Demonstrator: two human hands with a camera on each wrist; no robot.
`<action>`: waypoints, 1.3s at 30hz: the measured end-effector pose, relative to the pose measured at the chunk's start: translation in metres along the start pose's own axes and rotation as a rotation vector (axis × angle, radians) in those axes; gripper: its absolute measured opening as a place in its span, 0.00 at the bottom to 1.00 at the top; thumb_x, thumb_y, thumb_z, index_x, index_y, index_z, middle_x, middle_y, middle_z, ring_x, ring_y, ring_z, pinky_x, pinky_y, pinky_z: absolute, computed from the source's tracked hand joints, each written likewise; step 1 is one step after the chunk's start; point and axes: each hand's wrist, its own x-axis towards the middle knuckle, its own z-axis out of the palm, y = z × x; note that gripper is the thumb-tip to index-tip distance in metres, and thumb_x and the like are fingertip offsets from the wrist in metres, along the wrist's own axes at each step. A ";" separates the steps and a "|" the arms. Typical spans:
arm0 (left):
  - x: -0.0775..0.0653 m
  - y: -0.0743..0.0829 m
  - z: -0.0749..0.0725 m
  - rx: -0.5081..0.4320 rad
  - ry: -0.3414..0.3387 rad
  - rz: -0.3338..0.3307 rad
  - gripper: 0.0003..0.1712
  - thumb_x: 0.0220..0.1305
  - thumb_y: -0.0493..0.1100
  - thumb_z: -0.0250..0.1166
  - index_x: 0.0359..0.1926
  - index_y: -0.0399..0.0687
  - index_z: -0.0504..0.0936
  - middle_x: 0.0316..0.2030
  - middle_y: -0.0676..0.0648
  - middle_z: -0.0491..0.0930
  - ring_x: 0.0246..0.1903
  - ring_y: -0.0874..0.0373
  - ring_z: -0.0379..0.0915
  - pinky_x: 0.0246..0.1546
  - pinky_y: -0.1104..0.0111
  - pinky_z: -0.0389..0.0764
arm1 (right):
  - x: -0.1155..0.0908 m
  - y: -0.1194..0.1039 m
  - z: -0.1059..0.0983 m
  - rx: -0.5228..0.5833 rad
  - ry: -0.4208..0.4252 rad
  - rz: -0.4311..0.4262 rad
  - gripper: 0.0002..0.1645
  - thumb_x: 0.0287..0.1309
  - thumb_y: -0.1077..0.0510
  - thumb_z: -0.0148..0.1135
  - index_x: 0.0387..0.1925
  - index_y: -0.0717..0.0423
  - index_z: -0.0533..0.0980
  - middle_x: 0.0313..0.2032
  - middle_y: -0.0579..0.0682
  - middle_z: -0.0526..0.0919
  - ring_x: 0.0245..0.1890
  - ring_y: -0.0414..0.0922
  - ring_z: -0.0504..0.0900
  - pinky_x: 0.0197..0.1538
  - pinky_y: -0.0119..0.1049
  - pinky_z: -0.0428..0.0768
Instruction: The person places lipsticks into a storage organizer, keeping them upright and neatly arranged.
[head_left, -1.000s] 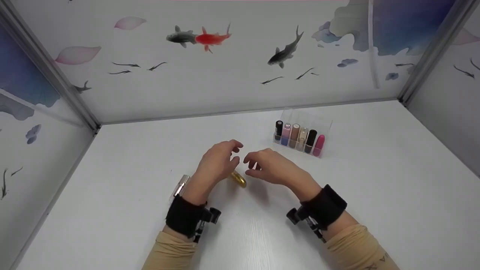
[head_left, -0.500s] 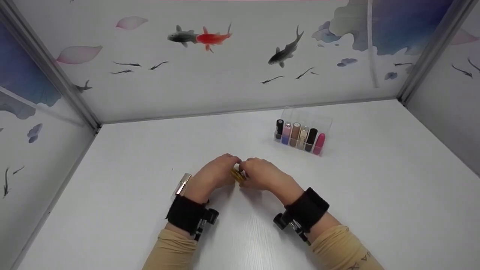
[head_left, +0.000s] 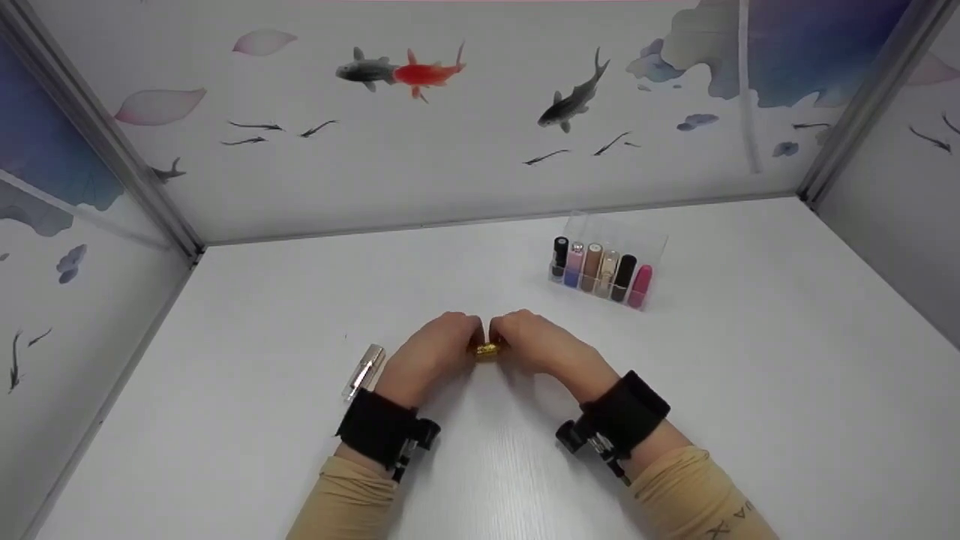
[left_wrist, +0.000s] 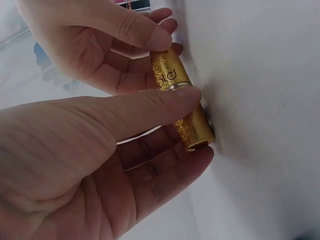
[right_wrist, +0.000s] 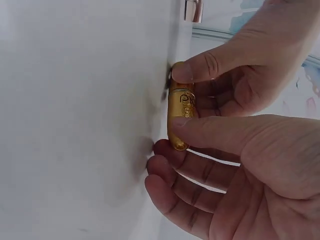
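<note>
A gold lipstick tube (head_left: 487, 350) with a textured surface and a silver ring lies crosswise between both hands, close over the white table. My left hand (head_left: 435, 351) pinches its flat-ended part between thumb and fingers. The rounded end is in the thumb and fingers of my right hand (head_left: 541, 343). Dark lettering shows on the gold lipstick (left_wrist: 170, 75) in the left wrist view, beside the ring. In the right wrist view the right thumb lies along the gold lipstick (right_wrist: 176, 105), its other fingers curled below.
A clear acrylic holder (head_left: 600, 294) with several upright lipsticks, black, pink, brown and magenta, stands at the back right. A silver lipstick-like tube (head_left: 365, 371) lies left of my left forearm. Printed wall panels (head_left: 480, 172) close off the back and sides of the table (head_left: 247, 360).
Both hands have closed in on the gold lipstick, which lay on the table one second ago. It has turned from slanted to crosswise, with a hand at each end.
</note>
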 end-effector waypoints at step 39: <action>0.009 0.048 -0.014 -0.321 0.206 0.199 0.18 0.70 0.43 0.63 0.58 0.49 0.74 0.52 0.49 0.83 0.51 0.60 0.82 0.51 0.72 0.83 | -0.062 0.057 -0.065 0.530 0.252 -0.124 0.16 0.68 0.62 0.60 0.55 0.60 0.79 0.45 0.57 0.85 0.42 0.43 0.85 0.44 0.30 0.85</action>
